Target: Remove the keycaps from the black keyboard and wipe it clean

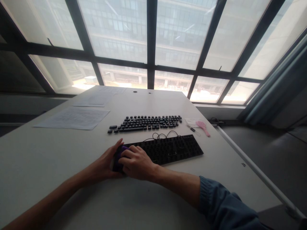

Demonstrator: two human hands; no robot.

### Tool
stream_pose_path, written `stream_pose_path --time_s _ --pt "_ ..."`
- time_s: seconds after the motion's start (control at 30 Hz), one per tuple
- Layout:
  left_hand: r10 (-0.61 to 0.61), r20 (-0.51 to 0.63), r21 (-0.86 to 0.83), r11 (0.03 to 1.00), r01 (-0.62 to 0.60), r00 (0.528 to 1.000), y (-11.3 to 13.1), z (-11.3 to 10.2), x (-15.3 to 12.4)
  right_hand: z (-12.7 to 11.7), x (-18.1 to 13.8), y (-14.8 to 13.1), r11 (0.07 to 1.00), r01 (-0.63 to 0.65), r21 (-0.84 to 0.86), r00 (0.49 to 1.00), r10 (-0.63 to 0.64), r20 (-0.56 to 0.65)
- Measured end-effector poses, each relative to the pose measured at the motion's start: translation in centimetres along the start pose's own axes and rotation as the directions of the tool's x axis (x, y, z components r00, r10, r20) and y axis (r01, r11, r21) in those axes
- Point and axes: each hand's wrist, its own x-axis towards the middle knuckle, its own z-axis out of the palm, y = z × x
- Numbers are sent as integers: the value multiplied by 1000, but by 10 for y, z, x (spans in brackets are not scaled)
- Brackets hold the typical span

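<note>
A black keyboard base [177, 148] with its keycaps off lies across the table in front of me. My left hand [110, 161] grips its left end, thumb at the far edge and fingers at the near edge. Over that same end, my right hand [136, 163] is closed with bent fingers on something purple, soft-looking like a cloth [124, 149]. The hand hides most of the purple thing, and its exact kind is unclear. Beyond the base, loose black keycaps [150, 123] lie in rows in a keyboard layout.
A pink hairbrush [203, 128] rests at the right beside a clear plastic bag [189, 122] and a small black-and-wire tool [192, 129]. The keyboard's cable [163, 135] loops behind the base. Printed papers [74, 118] lie at the left on the white table [72, 204]. Windows stand beyond.
</note>
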Motion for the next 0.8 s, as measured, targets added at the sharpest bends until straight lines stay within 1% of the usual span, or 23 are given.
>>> stream_pose_path --time_s 0.07,0.13,0.17,0.27,0.33,0.43,0.53,0.6,0.7,0.73,0.8 --pt "-4 -1 -4 1000 4 1000 1 0 0 -3 0 0 993 -117 -1 988 117 -98" --pt "1 -8 -13 1000 -1 1000 1 -1 0 -6 0 -1 984 -178 6 975 177 -136" --pt "3 -13 -18 1000 -3 1000 1 -1 0 -6 0 -1 983 -185 2 975 184 -125" --pt "-3 -9 -24 1000 3 1000 2 -1 0 -5 -1 -2 984 -177 -30 984 176 -35" --pt "-8 -2 -23 1000 7 1000 3 -1 0 -3 -2 -2 980 -192 -46 981 193 13" --pt "0 -4 -19 1000 0 1000 3 -1 0 -2 -1 -1 976 -216 -34 975 217 49" --pt "3 -9 -8 1000 -3 1000 2 -2 0 -4 0 0 975 -221 10 975 221 31" --pt "-3 -3 -1 1000 3 1000 2 -3 0 -5 1 2 971 -239 31 971 239 -25" --pt "-12 14 -4 1000 12 1000 3 -3 0 -5 0 6 951 -310 20 945 310 -102" --pt "-12 21 -6 1000 12 1000 4 -3 0 -5 0 7 941 -337 5 936 336 -102" --pt "-10 30 -4 1000 10 1000 5 -3 0 -3 -1 10 928 -371 -25 927 369 -63"
